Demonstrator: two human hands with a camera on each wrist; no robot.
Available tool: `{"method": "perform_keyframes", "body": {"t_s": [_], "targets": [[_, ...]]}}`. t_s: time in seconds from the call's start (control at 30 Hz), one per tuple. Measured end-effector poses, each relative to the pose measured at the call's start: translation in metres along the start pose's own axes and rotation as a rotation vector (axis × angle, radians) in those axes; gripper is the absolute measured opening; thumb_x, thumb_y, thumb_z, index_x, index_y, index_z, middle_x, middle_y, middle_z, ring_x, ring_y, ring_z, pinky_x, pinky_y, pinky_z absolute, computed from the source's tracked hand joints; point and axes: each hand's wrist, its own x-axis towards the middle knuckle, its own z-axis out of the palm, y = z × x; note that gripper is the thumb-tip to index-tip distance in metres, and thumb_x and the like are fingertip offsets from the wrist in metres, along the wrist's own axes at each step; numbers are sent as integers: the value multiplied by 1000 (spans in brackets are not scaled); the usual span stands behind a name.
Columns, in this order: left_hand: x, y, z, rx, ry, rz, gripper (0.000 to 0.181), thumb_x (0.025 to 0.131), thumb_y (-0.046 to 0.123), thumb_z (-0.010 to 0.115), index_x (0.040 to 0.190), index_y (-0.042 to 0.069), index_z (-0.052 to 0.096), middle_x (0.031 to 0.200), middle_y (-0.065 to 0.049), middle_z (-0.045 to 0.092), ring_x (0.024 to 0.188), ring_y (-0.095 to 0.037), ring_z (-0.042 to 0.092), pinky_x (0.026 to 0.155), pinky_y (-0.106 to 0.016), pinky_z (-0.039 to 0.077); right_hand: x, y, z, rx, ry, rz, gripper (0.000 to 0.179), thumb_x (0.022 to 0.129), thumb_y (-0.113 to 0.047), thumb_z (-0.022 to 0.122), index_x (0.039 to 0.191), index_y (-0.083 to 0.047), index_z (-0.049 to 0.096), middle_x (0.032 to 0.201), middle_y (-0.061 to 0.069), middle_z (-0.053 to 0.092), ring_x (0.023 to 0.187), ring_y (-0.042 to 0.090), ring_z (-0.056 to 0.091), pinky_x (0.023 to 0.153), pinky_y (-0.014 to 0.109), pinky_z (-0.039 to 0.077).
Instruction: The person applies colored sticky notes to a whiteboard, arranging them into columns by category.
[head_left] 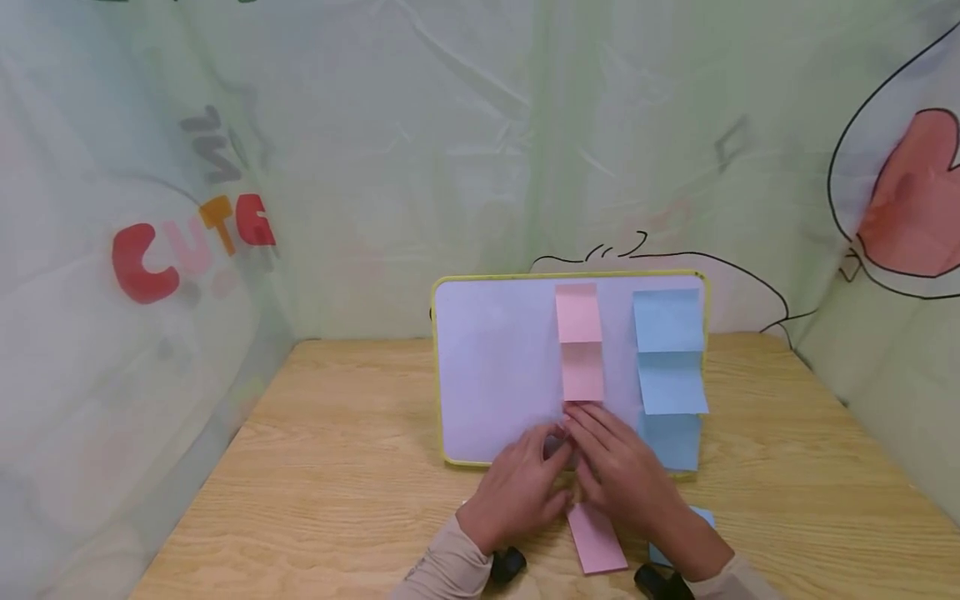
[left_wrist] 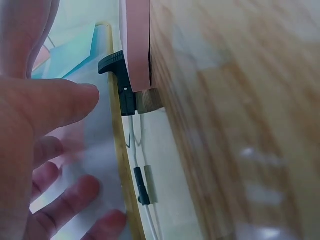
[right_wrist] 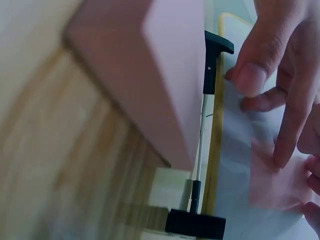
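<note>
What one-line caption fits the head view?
Left hand and right hand close together at a whiteboard, below two pink notes, beside three blue notes.

The left hand (head_left: 519, 482) is just beside the right hand (head_left: 624, 471), whose fingers (head_left: 597, 427) extend forward.

You've got 2 hands in: left hand (head_left: 517, 492), right hand (head_left: 630, 479). 1 whiteboard (head_left: 498, 367), 1 table (head_left: 337, 433). Your board has 3 blue notes (head_left: 669, 321), plus 2 pink notes (head_left: 578, 314) clear of your hands. Right wrist view shows 1 pink sheet (right_wrist: 275, 192) under your hand; can't tell if it's a third. On your table: 1 pink pad (head_left: 597, 543), 1 blue paper (head_left: 657, 556), partly hidden. Your sleeves (head_left: 450, 562): 2.
</note>
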Motion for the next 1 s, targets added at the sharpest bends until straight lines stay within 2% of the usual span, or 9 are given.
{"method": "perform_keyframes", "body": {"t_s": [0.27,0.4,0.53,0.63,0.73,0.77,0.83,1.0], "targets": [[1,1,-3,-3,7,-1,67,87,39,75,146,16,53,119,-1,54,99,-13,55,73,-27,47,-5,6,-8,-21,53,9,50,104,-28,35,125,7,66,130,18,63,122,36,57,116,29,26],[0,2,-4,-7,12,0,65,87,38,76,144,16,55,113,2,56,91,-11,56,69,-25,46,-7,8,-11,-34,99,8,44,98,-21,42,122,7,67,130,17,64,120,36,58,115,28,26],[-1,3,-5,14,10,5,63,88,38,76,144,16,56,101,5,55,81,-8,52,65,-22,41,-10,9,-12,-69,125,27,45,94,-19,43,120,7,68,128,17,65,119,36,59,116,28,25],[-2,3,-6,45,4,5,63,88,39,74,144,16,56,92,6,52,76,-7,47,62,-21,36,-8,7,-11,-81,158,30,44,93,-19,43,117,8,70,125,17,66,117,37,60,109,34,37],[-3,3,-6,70,3,8,64,88,40,74,144,16,56,87,7,51,74,-8,44,61,-21,35,-4,4,-8,-67,190,14,42,96,-19,44,116,7,71,123,17,68,114,38,62,96,47,46],[-3,3,-6,75,4,9,64,88,40,74,144,16,56,87,7,51,74,-8,44,61,-22,36,-3,3,-8,-63,191,10,42,98,-21,43,115,6,71,123,16,68,113,38,62,91,51,47],[-3,3,-6,83,5,12,64,87,40,75,144,16,56,87,7,52,75,-8,45,61,-22,37,-1,1,-6,-53,162,13,44,102,-25,42,117,5,71,124,16,67,115,37,61,90,54,47],[-2,4,-5,86,-19,4,63,89,41,73,144,17,57,93,6,56,81,-9,49,64,-23,40,1,-1,-5,-52,52,39,48,105,-30,38,120,2,71,129,14,66,120,36,57,97,54,44]]}}
